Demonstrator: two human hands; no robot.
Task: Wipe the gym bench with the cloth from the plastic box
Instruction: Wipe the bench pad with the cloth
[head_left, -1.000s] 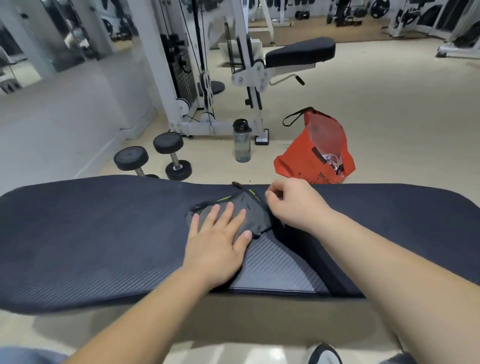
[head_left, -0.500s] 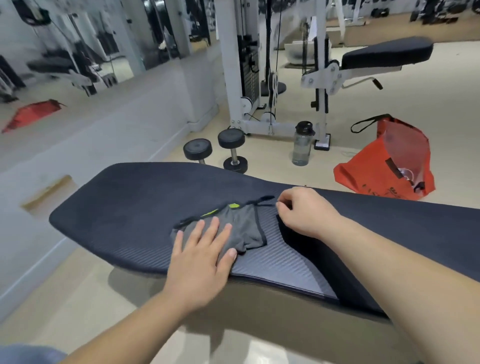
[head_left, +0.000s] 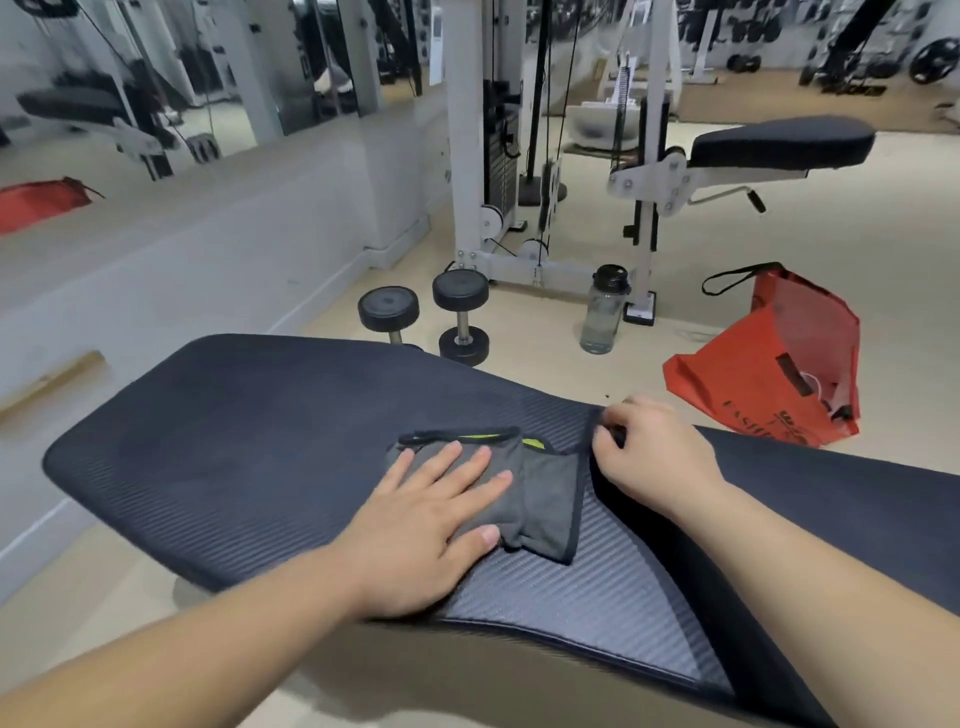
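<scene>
Surface: the gym bench tabletop (head_left: 249, 441) is one long pad with rounded ends, covered in dark navy material with fine ribbing. A lighter grey ribbed wedge shows near its front edge, bordered by a dark fold. The floor (head_left: 519, 353) beyond the tabletop is smooth and beige, and a mirrored wall runs off past the tabletop's left end.

On the tabletop, near its middle, lies one cloth (head_left: 545, 499): soft grey fabric, bunched, with black edging and a lime-green strip.

The left hand (head_left: 431, 519) lies flat on the cloth, fingers straight and spread, palm pressing it onto the tabletop. The right hand (head_left: 649, 457) rests at the tabletop's far edge, fingers curled tight where the cloth's corner meets the dark fold (which of the two it pinches I cannot tell).

On the floor beyond the tabletop's far edge:
- two black dumbbells (head_left: 461, 317) with round heads, standing on end
- one clear water bottle (head_left: 605, 317) with a black cap
- one crumpled red bag (head_left: 769, 374) with a black strap

Farther back stands one white cable machine (head_left: 467, 156).
</scene>
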